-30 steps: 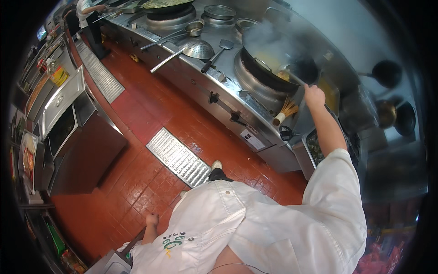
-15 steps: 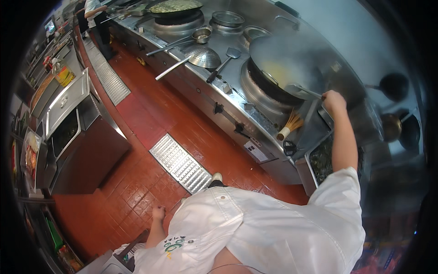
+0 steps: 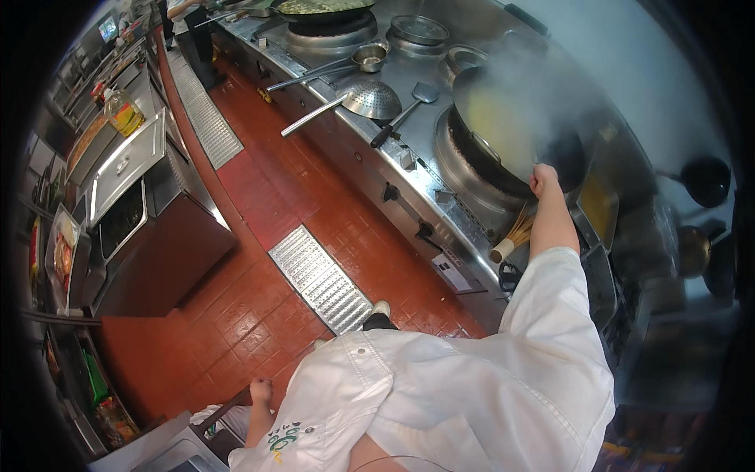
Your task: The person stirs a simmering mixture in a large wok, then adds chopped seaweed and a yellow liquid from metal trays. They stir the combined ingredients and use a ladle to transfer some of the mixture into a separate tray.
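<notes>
My right hand [image 3: 543, 179] is closed in a fist at the near rim of a large black wok [image 3: 491, 153]. It grips the handle of a metal cooking tool, whose head is lost in the steam and inside the wok. Yellowish liquid [image 3: 497, 118] shows in the wok, under thick steam. A bamboo brush [image 3: 513, 237] leans beside my right forearm on the stove. Low at my side hangs my left hand [image 3: 261, 390], its fingers curled, with nothing seen in them.
On the steel stove lie a spatula [image 3: 425, 94], a perforated strainer [image 3: 372, 101] and a small ladle [image 3: 370, 57]. Another wok [image 3: 326, 8] stands farther left. A steel counter [image 3: 130, 169] carries an oil bottle [image 3: 123, 112]. A person [image 3: 193, 39] stands far left.
My right hand has moved left and slightly down, closer to the wok's near rim. The tool's head, visible before, is now hidden. My left hand has dropped a little, and the view has shifted.
</notes>
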### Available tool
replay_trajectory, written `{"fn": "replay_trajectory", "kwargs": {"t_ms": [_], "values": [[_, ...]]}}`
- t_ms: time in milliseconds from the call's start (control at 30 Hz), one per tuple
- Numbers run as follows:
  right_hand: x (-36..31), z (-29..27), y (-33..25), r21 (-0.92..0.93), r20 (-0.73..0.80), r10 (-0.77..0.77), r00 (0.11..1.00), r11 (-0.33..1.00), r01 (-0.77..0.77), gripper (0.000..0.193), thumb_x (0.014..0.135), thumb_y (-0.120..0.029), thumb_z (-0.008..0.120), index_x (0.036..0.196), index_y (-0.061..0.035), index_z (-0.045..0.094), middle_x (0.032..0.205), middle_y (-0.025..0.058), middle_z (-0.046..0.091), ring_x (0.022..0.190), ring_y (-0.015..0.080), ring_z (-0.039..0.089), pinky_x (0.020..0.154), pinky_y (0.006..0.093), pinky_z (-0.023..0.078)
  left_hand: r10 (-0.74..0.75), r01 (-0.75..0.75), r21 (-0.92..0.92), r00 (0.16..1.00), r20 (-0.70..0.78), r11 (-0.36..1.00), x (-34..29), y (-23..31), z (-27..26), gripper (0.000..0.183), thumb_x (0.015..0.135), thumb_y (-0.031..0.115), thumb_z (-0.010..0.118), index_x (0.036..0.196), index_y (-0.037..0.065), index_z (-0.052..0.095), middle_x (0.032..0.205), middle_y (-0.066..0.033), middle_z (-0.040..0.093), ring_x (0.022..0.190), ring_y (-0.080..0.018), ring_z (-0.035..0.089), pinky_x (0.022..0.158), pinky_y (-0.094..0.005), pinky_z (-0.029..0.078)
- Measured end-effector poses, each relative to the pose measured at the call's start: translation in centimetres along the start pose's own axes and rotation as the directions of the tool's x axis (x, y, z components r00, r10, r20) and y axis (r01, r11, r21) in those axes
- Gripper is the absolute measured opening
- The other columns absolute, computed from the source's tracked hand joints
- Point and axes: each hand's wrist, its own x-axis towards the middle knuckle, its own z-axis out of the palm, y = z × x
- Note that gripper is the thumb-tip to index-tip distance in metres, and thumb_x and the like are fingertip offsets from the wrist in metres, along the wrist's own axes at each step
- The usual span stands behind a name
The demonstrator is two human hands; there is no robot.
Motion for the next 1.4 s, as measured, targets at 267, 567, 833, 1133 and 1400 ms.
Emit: {"fn": "replay_trajectory", "kwargs": {"t_ms": [267,567,833,1133,1400], "values": [[-12.2,-2.3,0.9,-0.057,0.291,-0.099,0.952,0.991,0.12,0.022,0.096,-0.018,0.055,0.117,-0.0113,0.055,0.069,0.0015,0.051,0.047,0.0062,0.04,0.037,0.0209,0.03,0.078,-0.092,0.163,0.993,0.088,0.982,0.6,2.4,-0.4,0.008,0.078,0.011,0.063,0.077,0.003,0.063,0.061,-0.0074,0.061,0.051,-0.0176,0.057,0.044,-0.0323,0.044],[-12.3,-5.2,2.9,-0.216,0.172,0.02,0.985,0.976,0.017,0.024,0.094,-0.018,0.056,0.117,-0.0169,0.059,0.066,0.0011,0.052,0.047,0.0079,0.037,0.039,0.0241,0.026,0.147,-0.14,-0.106,0.987,0.061,0.984,5.5,5.1,-0.3,0.016,0.082,0.014,0.061,0.08,-0.001,0.066,0.063,-0.0068,0.061,0.055,-0.0154,0.056,0.048,-0.0305,0.043],[-4.9,-4.8,4.9,-0.725,-0.223,-0.498,0.838,0.66,0.199,0.029,0.087,-0.011,0.05,0.107,0.0045,0.066,0.095,0.0251,0.069,0.084,0.0355,0.068,0.067,0.0416,0.052,0.219,-0.219,-0.014,0.975,0.031,0.976,1.6,4.9,-0.8,0.019,0.085,0.016,0.06,0.083,0.0,0.069,0.063,-0.0088,0.061,0.052,-0.0167,0.055,0.045,-0.033,0.043],[-10.7,-2.0,3.1,0.155,0.232,0.049,0.971,0.984,-0.087,0.022,0.097,-0.018,0.052,0.118,-0.0095,0.054,0.069,0.0022,0.051,0.048,0.0079,0.041,0.039,0.0224,0.032,0.197,-0.168,0.359,0.979,-0.045,0.918,5.6,-2.8,0.7,0.019,0.076,0.018,0.062,0.08,0.0,0.069,0.07,-0.0181,0.068,0.065,-0.0265,0.068,0.058,-0.0398,0.053],[-12.6,-4.3,3.6,-0.024,0.319,-0.01,0.948,1.0,0.019,0.049,0.095,-0.016,0.055,0.143,-0.0167,0.043,0.072,0.0037,0.053,0.048,0.008,0.039,0.038,0.0227,0.029,0.141,-0.137,-0.058,0.987,0.079,0.989,4.2,6.0,-1.7,0.014,0.083,0.01,0.058,0.082,0.0,0.068,0.067,-0.011,0.064,0.057,-0.0193,0.061,0.051,-0.0326,0.048]]}}
